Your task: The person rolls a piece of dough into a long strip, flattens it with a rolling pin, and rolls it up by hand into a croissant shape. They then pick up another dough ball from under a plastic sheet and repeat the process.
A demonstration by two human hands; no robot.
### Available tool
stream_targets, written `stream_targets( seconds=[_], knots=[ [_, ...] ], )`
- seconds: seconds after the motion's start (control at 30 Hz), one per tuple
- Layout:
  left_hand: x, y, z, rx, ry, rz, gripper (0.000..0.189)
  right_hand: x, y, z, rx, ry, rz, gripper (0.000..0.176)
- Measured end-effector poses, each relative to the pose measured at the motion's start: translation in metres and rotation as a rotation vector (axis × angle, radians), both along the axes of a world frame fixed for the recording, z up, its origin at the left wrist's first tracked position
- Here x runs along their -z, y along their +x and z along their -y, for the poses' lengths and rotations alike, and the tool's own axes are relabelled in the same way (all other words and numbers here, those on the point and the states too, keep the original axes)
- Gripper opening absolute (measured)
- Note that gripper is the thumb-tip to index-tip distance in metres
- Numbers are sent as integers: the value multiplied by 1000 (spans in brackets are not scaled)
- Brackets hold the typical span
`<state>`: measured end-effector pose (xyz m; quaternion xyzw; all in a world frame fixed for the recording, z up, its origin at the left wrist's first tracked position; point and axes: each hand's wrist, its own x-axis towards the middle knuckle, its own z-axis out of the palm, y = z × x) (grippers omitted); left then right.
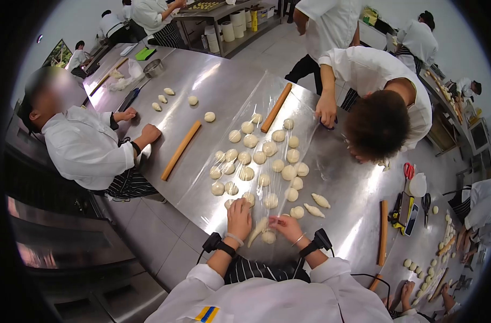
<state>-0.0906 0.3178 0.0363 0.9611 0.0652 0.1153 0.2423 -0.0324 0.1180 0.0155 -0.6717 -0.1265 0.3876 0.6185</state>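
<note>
Many round dough balls (246, 173) lie in the middle of the steel table (202, 86), with clear plastic film (259, 97) over them. My left hand (239, 218) rests at the near edge of the group, fingers stretched over the film beside a dough ball. To its right, my right hand (286, 226) has its fingers bent together at the film; what they hold, if anything, is too small to make out. Between my hands lie a long tapered dough piece (258, 231) and a dough ball (268, 237). Two pointed dough pieces (314, 210) lie to the right.
Rolling pins lie behind the dough (276, 107), at left (181, 150) and at right (383, 232). Red scissors (408, 171) and a white bowl (417, 184) are at right. A person (89, 145) stands left; another (385, 102) bends over the table at back right.
</note>
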Motion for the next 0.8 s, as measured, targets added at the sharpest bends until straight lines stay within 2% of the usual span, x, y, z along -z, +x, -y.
stream_targets(
  seconds=[0.03, 0.07, 0.13, 0.27, 0.33, 0.37, 0.43, 0.47, 0.57, 0.6, 0.67, 0.8],
  knots=[
    [2, 3, 5, 24, -23, -7, 38, -9, 5, -2, -84, -202, 292, 38],
    [4, 5, 9, 27, -27, -2, 38, -8, 9, -4, -82, -207, 297, 38],
    [6, 8, 15, 51, 8, -10, 37, -4, 17, -10, -3, -196, 902, 42],
    [3, 7, 29, 49, 62, -7, 31, -1, 27, -24, 56, -252, 932, 45],
    [-7, 3, 39, 132, -111, -142, 26, 3, 29, -35, 159, -382, 916, 48],
    [-3, 3, 45, 165, -94, -95, 21, 5, 31, -40, 165, -381, 918, 48],
    [6, 6, 54, 165, -116, -101, 20, 8, 37, -46, 219, -457, 1032, 35],
    [11, 8, 57, 157, -141, -113, 18, 9, 39, -46, 229, -462, 1035, 35],
    [8, 16, 57, 176, -191, -146, 24, 14, 45, -44, 42, -612, 1110, 24],
    [5, 17, 57, 184, -222, -184, 27, 11, 46, -43, 50, -618, 1109, 24],
    [-1, 17, 57, 174, -249, -210, 28, 4, 44, -41, -80, -687, 1016, 38],
    [8, 21, 61, 129, -203, -199, 30, -33, 31, -23, 49, -705, 942, 38]
  ],
)
